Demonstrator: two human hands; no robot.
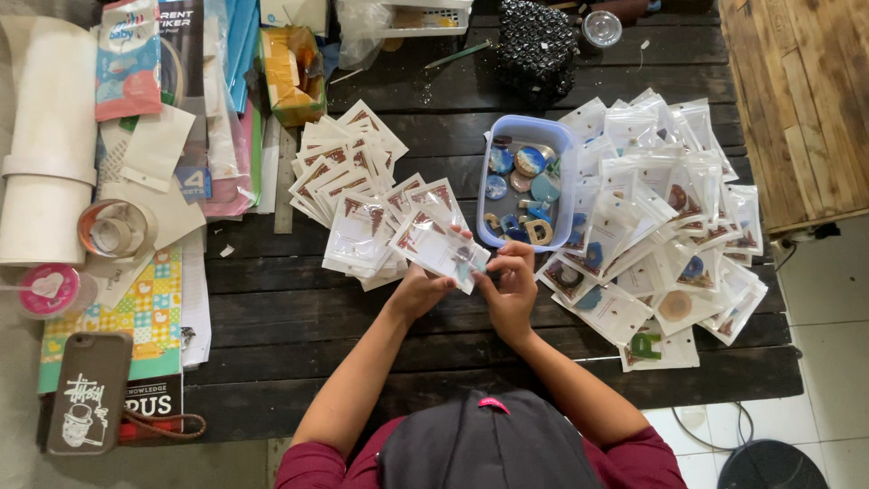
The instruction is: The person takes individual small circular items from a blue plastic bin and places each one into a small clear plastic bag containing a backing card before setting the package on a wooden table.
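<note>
Both hands meet over the dark plank table (299,317) and hold one small clear packet (441,247) with a white card inside. My left hand (419,291) grips its lower left edge. My right hand (512,282) pinches its lower right corner, where a small blue piece shows. Just beyond the right hand stands a pale blue plastic tub (534,134) with several round and letter-shaped coloured pieces. To the left, a pile of carded packets (348,177) is fanned out. On the right, a larger heap of filled packets (665,217) is spread.
A phone in a brown case (89,391), a tape roll (113,228), a pink round tin (50,290), a white paper roll (50,136) and sticker sheets crowd the left side. A wooden ruler (284,181) lies beside the packets. A black beaded bag (536,45) sits at the far edge.
</note>
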